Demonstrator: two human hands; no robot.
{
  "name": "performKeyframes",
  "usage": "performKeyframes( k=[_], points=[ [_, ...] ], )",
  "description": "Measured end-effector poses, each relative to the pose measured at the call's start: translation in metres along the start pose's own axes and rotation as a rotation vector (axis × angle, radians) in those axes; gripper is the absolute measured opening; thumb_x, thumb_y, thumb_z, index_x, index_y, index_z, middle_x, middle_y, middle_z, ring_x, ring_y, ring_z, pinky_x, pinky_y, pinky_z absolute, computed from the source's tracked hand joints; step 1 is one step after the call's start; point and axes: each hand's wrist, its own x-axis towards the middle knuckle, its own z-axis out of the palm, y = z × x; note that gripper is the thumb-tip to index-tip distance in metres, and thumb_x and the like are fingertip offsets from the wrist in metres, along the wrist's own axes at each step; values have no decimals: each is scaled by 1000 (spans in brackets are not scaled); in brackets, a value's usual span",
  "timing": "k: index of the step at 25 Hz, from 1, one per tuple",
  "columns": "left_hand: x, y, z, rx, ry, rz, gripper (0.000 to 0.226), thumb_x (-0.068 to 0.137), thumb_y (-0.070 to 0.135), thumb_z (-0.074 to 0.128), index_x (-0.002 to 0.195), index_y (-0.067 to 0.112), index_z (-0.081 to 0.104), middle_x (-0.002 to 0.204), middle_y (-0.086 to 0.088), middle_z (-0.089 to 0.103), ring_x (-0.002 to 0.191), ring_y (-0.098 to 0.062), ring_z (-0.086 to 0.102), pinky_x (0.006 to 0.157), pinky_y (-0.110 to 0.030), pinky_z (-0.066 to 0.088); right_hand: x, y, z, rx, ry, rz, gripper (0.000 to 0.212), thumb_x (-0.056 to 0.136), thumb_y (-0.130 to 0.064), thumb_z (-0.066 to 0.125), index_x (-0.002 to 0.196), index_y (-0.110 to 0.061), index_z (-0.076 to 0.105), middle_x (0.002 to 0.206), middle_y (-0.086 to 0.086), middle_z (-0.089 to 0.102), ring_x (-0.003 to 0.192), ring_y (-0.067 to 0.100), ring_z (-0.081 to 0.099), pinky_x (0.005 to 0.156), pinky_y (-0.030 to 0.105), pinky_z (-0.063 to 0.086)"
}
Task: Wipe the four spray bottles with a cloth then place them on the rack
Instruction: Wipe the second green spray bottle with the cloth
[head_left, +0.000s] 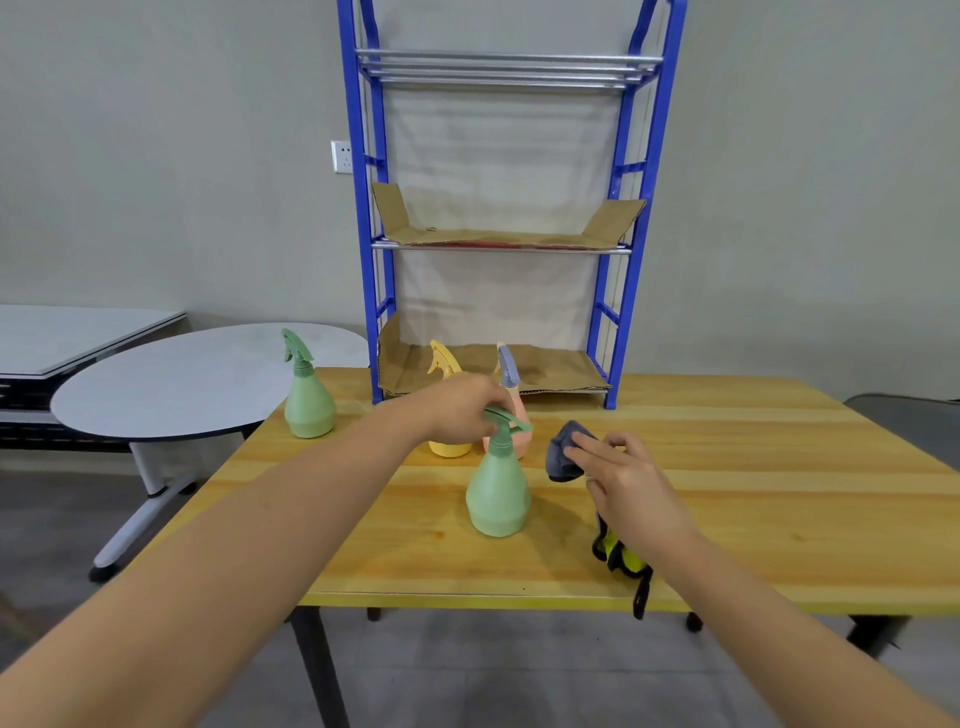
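A green spray bottle (497, 496) stands upright near the middle of the wooden table (753, 483). My left hand (460, 410) grips its trigger head from above. Just to the right, my right hand (623, 480) holds a grey cloth (563, 452) with a yellow and black part hanging below the wrist. Behind my left hand stand a yellow spray bottle (447, 364) and a pink spray bottle with a blue-grey head (511, 410), both partly hidden. A second green spray bottle (307, 400) stands at the table's far left corner. The blue rack (623, 218) rises at the back.
The rack's lower two shelves are lined with cardboard (498, 236); its top shelf is bare metal bars. A round grey-white table (197, 384) stands to the left, close to the wooden table's corner, with another tabletop behind it. A wall socket (342, 156) is beside the rack.
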Motion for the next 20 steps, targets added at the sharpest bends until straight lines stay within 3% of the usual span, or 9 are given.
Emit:
performKeyframes(
  k=[4,7,10,13,16,20],
  points=[
    [-3,-5,-4,205,87,97,33,94,20,70,125,33,72,116,1,46,112,-22,39,97,-37,42,-3,1,-1,22,-11,34,53,63,13,78,110,-12,74,118,-4,69,90,25,53,73,34,57],
    [-13,-2,-3,11,74,86,36,97,9,60,124,29,74,109,3,46,102,-15,49,88,-34,47,-4,-5,-1,22,-53,6,53,65,11,78,112,-13,73,119,-5,68,92,24,51,74,32,57],
    [-24,2,-2,-183,128,48,25,96,21,60,110,27,79,105,10,49,97,-3,52,90,-29,48,-8,-14,1,21,-102,-68,52,66,9,78,112,-13,73,119,-5,68,92,26,55,75,29,56],
    [-28,3,1,-202,139,71,21,96,23,67,115,25,75,112,6,53,99,-9,60,90,-29,53,-11,-22,3,49,-124,-111,54,68,8,79,116,-14,71,125,-7,65,98,25,54,75,34,58],
    [-29,-7,0,-311,156,34,36,94,17,71,128,26,66,115,5,64,96,-6,66,72,-13,50,-8,-31,3,69,-112,-146,54,70,5,78,120,-15,69,129,-8,62,103,24,53,75,35,58],
    [-33,-20,1,-412,149,-43,21,92,24,76,113,24,75,98,10,73,89,-4,70,74,-18,53,9,-59,5,44,-107,-299,44,78,-4,72,121,-15,69,131,-7,61,106,22,54,83,27,54]
  ],
)
